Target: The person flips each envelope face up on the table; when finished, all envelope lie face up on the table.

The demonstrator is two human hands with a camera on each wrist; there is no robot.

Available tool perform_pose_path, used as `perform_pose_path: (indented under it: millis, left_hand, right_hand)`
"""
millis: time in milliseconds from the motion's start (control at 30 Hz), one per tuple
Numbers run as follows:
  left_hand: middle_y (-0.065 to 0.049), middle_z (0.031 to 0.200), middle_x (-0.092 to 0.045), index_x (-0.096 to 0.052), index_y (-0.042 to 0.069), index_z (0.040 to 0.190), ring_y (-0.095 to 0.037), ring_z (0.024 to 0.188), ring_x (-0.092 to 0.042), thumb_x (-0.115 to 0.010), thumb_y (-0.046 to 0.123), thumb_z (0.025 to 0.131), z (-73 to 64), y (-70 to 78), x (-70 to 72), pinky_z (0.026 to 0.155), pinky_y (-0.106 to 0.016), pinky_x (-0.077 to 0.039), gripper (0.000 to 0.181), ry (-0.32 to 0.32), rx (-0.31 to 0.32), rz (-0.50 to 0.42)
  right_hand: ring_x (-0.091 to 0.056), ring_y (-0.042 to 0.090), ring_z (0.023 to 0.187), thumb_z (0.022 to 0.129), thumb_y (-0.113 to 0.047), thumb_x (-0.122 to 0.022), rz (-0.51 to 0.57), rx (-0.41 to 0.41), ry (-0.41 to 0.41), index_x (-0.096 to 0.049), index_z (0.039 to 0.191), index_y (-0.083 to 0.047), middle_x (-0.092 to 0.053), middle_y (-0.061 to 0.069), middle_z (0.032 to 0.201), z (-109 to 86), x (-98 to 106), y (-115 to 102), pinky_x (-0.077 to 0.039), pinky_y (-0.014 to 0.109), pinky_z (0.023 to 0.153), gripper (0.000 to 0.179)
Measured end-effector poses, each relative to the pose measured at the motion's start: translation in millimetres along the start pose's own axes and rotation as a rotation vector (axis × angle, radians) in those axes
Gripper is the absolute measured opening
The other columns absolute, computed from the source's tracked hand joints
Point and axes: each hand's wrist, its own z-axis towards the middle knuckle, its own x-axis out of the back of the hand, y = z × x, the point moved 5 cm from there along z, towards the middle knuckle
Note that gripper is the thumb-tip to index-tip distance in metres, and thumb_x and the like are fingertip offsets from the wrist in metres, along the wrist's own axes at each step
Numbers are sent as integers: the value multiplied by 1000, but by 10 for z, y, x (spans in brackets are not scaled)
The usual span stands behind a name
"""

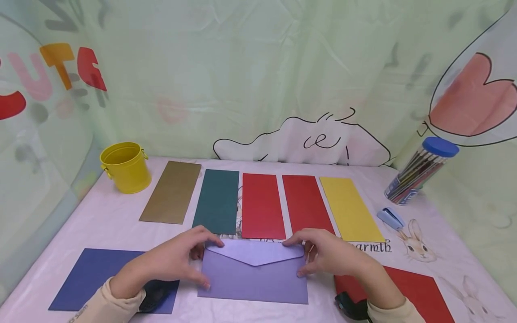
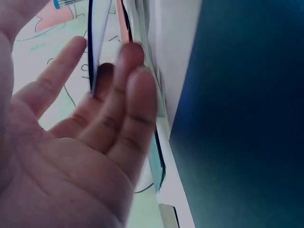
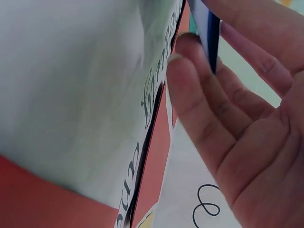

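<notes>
A purple envelope (image 1: 254, 282) with a pointed flap at its top faces up at the front middle of the table in the head view. My left hand (image 1: 173, 260) holds its left side, index finger at the upper corner and thumb by the left edge. At the opposite side my right hand (image 1: 323, 253) grips it the same way, fingertips on the flap's corner. Seen from the left wrist, the envelope's edge (image 2: 92, 52) runs between the fingers of the left hand. Its other edge (image 3: 212, 40) stands between the right hand's fingers in the right wrist view.
Behind lie brown (image 1: 171, 193), green (image 1: 218, 199), red (image 1: 263, 206) and yellow (image 1: 351, 208) envelope-sized sheets. A blue sheet (image 1: 101, 278) and a red one (image 1: 416, 287) flank the hands. A yellow bucket (image 1: 126, 168), pencil tub (image 1: 418, 175) and light-blue stapler (image 1: 390, 218) stand farther out.
</notes>
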Motion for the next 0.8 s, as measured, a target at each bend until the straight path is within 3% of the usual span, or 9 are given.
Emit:
perform_pose_path:
  millis: [133, 433, 633, 800]
  left_hand:
    - [8, 119, -51, -61, 28, 131, -16, 99, -53, -93, 40, 69, -3, 15, -39, 84, -30, -50, 71, -34, 30, 53]
    - [3, 138, -48, -60, 27, 139, -22, 125, -46, -89, 46, 74, 3, 35, -99, 100, -44, -46, 74, -55, 26, 188]
    - [0, 141, -49, -60, 27, 140, -26, 128, -42, -87, 50, 74, 19, 26, -123, 101, -52, -42, 75, -56, 26, 262]
    - [0, 141, -50, -62, 26, 139, -24, 123, -41, -86, 53, 74, 17, 44, -130, 98, -53, -38, 74, -54, 9, 296]
  right_hand:
    - [-58, 16, 85, 73, -19, -92, -38, -6, -8, -72, 122, -17, -63, -9, 101, -4, -6, 9, -55, 28, 70, 53]
    - [-57, 13, 90, 71, -25, -93, -151, -66, -22, -74, 119, -21, -62, -14, 102, -13, -16, 14, -52, 31, 78, 52]
    - [-56, 14, 94, 70, -23, -93, -164, -107, -14, -76, 117, -22, -60, -12, 104, -28, -16, 18, -53, 32, 80, 50]
    - [-55, 15, 101, 70, -22, -93, -198, -139, -27, -75, 118, -23, -59, -13, 106, -32, -37, 32, -53, 40, 86, 51]
